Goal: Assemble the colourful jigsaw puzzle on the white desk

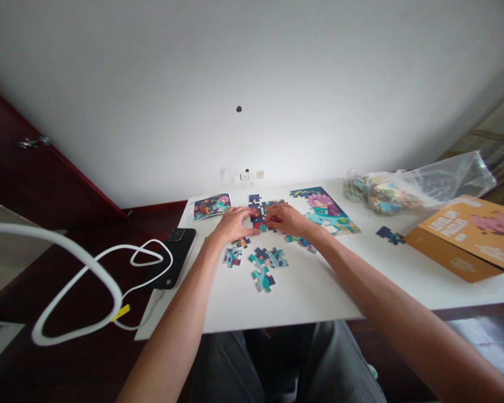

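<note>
On the white surface (311,296), in the head view, a strip of puzzle pieces (257,210) is placed between two hands, apparently so that it can be reached from both sides. At its left edge the left hand (233,224) is held with thumb and fingers spread apart, perhaps for steadying; no piece is seen gripped there. By the right hand (293,220) the other side is partly covered; its fingers are bent, and whether a piece is pinched under them cannot be made out. Loose pieces (278,258) are laid toward the near edge, probably for easy reach. A printed picture (211,207) is set at the far left, it seems for looking. The strip is situated just beside the left fingertips and partly under the right fingers; its far end is uncovered.
</note>
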The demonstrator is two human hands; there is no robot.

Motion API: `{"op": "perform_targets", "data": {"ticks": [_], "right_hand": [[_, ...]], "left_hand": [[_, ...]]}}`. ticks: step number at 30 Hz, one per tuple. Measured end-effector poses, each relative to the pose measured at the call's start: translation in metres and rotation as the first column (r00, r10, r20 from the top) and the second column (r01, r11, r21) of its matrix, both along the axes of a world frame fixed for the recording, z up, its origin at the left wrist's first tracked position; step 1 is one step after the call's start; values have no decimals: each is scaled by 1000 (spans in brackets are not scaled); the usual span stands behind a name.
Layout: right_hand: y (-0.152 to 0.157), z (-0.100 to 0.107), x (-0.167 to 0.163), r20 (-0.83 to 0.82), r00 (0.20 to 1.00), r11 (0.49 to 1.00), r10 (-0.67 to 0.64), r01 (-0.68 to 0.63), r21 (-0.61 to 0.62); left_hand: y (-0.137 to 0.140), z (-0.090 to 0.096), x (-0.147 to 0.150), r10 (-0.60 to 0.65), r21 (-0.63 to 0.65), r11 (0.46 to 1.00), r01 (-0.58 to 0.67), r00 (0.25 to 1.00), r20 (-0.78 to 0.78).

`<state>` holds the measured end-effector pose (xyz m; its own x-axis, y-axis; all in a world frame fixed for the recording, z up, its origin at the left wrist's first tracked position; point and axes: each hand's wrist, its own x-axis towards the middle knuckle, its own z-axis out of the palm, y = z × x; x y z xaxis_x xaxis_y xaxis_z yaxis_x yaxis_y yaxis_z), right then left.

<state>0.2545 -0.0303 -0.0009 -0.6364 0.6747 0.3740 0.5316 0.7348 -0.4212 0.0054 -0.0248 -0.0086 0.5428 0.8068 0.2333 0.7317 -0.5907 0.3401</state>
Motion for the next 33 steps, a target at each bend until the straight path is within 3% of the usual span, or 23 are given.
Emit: {"op": "perform_targets", "data": {"ticks": [14, 22, 33], "right_hand": [[1, -2, 1, -8, 1000, 999, -22, 22, -44], [2, -4, 1, -16, 998, 996, -55, 53, -76], [4, -7, 0, -23, 999, 998, -33, 31, -55]], "left_hand": [[4, -6, 1, -67, 56, 997, 61, 992, 108], [1, -2, 7, -111, 23, 994, 110, 991, 74], [8, -8, -2, 23, 68, 997, -30, 996, 89]]}}
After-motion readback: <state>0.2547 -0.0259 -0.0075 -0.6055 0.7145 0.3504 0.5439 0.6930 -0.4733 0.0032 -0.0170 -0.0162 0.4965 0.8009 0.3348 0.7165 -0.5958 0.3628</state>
